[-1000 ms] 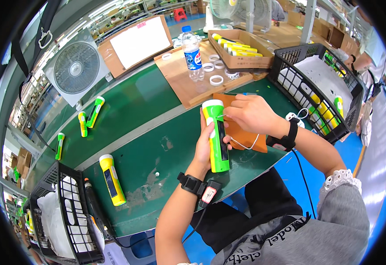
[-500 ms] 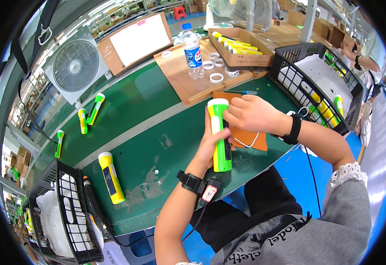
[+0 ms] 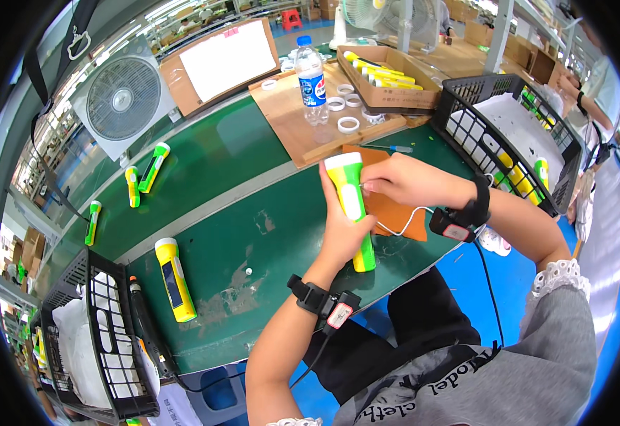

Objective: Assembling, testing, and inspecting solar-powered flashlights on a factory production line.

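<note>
Dial centred on the held flashlight, 12 = top of frame. Green-yellow flashlight (image 3: 363, 259) sits over the near side of the green bench (image 3: 214, 248), tilted, white head toward 11–12, tail toward 5–6, white switch panel facing up. Left hand (image 3: 344, 231) grasps its body, thumb across the front. Right hand (image 3: 399, 177) is at 2, fingertips pinched on a thin piece (image 3: 362, 186) at the flashlight's side, just below the head; too small to identify. Orange sheet (image 3: 406, 221) at 3, white cord (image 3: 415, 216) lying across it. Blue-handled screwdriver (image 3: 399, 149) at 1. 1 yellow flashlight (image 3: 175, 284) on the bench at 8; farther out same way, black power screwdriver (image 3: 147, 326) beside a black crate. 3 small-looking flashlights at 9, well apart from the hands. Bottle (image 3: 313, 89) just short of 12, white rings (image 3: 348, 131) at 12, cardboard box (image 3: 404, 99) of flashlights between 12 and 1.
</note>
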`<action>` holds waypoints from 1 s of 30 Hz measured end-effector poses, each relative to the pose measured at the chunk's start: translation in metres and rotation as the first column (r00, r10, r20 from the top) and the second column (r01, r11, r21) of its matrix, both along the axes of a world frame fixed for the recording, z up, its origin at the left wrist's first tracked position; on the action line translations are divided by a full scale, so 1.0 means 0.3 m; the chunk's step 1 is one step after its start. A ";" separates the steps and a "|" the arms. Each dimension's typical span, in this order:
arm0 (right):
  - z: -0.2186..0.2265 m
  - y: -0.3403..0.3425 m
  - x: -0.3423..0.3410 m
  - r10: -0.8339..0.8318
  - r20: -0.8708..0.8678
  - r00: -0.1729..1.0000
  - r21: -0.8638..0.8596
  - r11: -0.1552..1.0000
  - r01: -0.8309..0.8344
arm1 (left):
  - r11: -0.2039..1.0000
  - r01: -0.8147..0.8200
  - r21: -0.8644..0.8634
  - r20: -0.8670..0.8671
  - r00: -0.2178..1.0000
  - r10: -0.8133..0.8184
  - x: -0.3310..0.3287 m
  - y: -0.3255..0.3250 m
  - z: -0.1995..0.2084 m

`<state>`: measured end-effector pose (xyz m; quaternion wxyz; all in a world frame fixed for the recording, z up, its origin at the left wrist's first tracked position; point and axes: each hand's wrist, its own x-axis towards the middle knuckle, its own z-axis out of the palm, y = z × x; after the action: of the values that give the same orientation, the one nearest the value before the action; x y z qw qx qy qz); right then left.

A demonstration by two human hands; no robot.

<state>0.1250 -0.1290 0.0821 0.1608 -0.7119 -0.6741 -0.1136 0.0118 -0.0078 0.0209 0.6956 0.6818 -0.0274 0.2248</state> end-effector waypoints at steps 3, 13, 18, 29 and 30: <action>0.023 0.004 -0.026 -0.041 0.330 0.943 0.053 0.998 0.024 | 0.911 0.193 -0.365 -0.109 0.963 -0.248 -0.008 0.003 0.005; 0.049 0.009 -0.033 -0.026 -0.171 0.985 -0.009 1.000 0.025 | 1.000 0.030 0.003 0.063 0.998 -0.030 0.004 -0.006 -0.016; 0.025 0.002 0.030 -0.005 -0.782 0.623 -0.118 0.983 -0.141 | 0.966 -0.091 0.242 0.116 0.991 0.065 -0.001 -0.013 0.001; 0.074 -0.013 -0.001 -0.151 -0.575 0.804 -0.176 0.983 0.059 | 0.937 0.111 -0.331 0.050 0.994 -0.099 0.024 0.041 -0.040; 0.088 -0.014 -0.008 -0.281 -0.444 0.851 -0.214 0.955 0.204 | 0.915 0.029 -0.402 0.027 0.999 -0.020 0.029 0.034 -0.042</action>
<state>0.1227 -0.1332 0.1084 0.2463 -0.8079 -0.5265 0.0966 0.0205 0.0022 0.0084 0.8233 0.5213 0.0031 0.2247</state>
